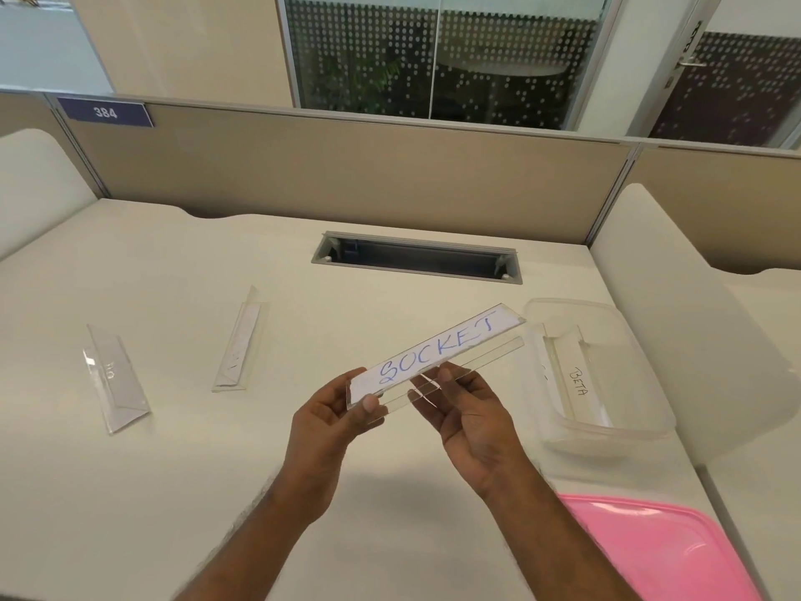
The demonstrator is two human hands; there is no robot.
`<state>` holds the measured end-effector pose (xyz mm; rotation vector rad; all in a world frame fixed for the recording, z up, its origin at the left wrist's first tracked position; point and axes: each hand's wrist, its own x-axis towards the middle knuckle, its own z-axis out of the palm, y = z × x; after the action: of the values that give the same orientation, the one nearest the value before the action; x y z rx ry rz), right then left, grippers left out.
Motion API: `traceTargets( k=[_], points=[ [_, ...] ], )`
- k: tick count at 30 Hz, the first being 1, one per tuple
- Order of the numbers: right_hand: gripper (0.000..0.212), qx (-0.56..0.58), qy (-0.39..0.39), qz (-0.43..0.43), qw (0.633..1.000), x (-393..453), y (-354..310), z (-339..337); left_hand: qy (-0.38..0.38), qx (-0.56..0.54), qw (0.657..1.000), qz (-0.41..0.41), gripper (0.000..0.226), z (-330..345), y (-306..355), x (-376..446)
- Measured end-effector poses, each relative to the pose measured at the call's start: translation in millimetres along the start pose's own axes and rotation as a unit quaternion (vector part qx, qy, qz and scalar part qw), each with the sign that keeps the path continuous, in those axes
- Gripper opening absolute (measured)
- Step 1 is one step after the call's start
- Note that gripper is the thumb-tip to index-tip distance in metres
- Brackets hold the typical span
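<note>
Pinching acrylic sign (437, 344): near end in left hand (329, 409), lower edge in right hand (468, 409). Probably light, stiff, slick, crack-prone; best gripped by edges, between both hands.

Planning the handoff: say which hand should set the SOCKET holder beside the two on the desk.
Probably left: the left hand pinches the SOCKET holder, and the standing holders sit to its left.

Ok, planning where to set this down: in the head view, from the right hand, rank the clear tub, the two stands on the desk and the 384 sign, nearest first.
1. clear tub, right of the right hand
2. middle stand, left of centre
3. outer stand, far left
4. 384 sign, on the partition
</note>
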<state>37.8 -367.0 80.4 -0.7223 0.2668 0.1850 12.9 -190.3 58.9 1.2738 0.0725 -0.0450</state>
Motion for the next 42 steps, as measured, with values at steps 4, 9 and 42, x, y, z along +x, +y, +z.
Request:
traceTargets(
  k=[4, 9, 42],
  points=[
    [0.007, -0.082, -0.018, -0.004, 0.996, 0.2, -2.3, -1.8, -0.004, -0.003, 1.0, 0.0, 0.063, -5.9, 6.7, 0.7],
    [0.028, -0.167, -0.028, -0.041, 0.985, 2.5, -16.5, -3.8, -0.019, 0.033, 0.999, 0.012, 0.051, -25.2, 13.9, 6.5],
    [0.077, -0.363, -0.098, -0.204, 0.904, -7.5, -80.5, -19.2, -0.112, 0.112, 0.983, 0.097, 0.082, -53.8, 73.4, 39.9]
  ],
)
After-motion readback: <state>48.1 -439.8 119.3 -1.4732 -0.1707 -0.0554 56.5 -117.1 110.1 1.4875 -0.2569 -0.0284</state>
